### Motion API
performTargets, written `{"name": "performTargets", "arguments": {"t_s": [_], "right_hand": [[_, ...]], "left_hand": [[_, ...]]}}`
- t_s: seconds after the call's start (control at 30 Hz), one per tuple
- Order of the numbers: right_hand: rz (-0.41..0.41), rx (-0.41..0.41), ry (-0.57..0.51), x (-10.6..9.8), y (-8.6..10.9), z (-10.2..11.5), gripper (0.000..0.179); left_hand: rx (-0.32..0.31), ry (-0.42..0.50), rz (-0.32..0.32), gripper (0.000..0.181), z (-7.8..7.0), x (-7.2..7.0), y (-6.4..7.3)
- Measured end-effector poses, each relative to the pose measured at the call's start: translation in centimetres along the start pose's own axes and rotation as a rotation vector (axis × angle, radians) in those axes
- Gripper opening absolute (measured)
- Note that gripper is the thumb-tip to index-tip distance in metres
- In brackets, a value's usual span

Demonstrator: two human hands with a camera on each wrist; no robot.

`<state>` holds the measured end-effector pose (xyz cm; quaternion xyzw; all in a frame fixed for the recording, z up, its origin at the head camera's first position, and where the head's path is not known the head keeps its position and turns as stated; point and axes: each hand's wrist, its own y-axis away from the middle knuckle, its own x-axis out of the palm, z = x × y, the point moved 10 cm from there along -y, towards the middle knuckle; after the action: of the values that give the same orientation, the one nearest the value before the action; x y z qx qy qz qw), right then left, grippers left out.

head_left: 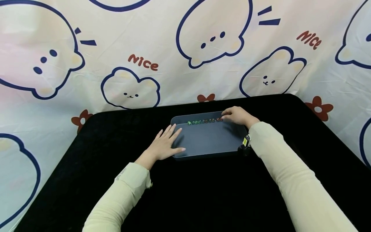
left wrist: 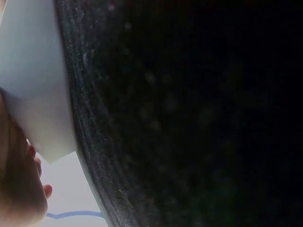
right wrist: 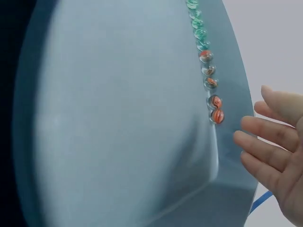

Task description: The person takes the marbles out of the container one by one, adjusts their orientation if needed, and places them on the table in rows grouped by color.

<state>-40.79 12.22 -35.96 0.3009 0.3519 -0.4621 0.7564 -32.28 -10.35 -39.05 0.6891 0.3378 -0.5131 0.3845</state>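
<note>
A row of glass marbles [right wrist: 208,70] lies along the far wall of a shallow grey-blue tray [head_left: 208,138]. Green-swirled marbles [right wrist: 197,22] make up the left part of the row, and orange-red ones [right wrist: 217,116] the right end. My right hand [head_left: 237,115] is over the tray's far right corner, fingers loosely bent close to the last orange marble; in the right wrist view nothing is between them. Over the tray's left edge my left hand [head_left: 163,143] lies with its fingers spread. Only part of the left hand [left wrist: 19,184] shows in the left wrist view, beside the tray's outer wall.
The tray stands on a black cloth-covered table [head_left: 203,190]. Behind it hangs a pale curtain [head_left: 171,38] with bear drawings and red flowers. A small dark device [head_left: 245,145] is at the right wrist, beside the tray's near right corner.
</note>
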Motion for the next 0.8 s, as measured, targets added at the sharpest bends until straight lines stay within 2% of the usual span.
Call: {"name": "performTargets", "arguments": {"t_s": [0.2, 0.4, 0.63, 0.8], "right_hand": [[-0.028, 0.022, -0.047, -0.3, -0.3, -0.7, 0.032], [-0.056, 0.015, -0.070, -0.1, -0.8, -0.6, 0.030], [-0.082, 0.044, -0.127, 0.0, -0.9, -0.7, 0.027], [-0.108, 0.057, -0.129, -0.1, -1.1, -1.1, 0.025]], "left_hand": [[0.009, 0.007, 0.002, 0.083, -0.1, 0.1, -0.1], [0.010, 0.019, 0.003, 0.082, 0.0, 0.1, -0.2], [0.019, 0.027, 0.002, 0.081, -0.2, 0.1, -0.1], [0.019, 0.034, 0.003, 0.081, 0.0, 0.1, -0.1]]}}
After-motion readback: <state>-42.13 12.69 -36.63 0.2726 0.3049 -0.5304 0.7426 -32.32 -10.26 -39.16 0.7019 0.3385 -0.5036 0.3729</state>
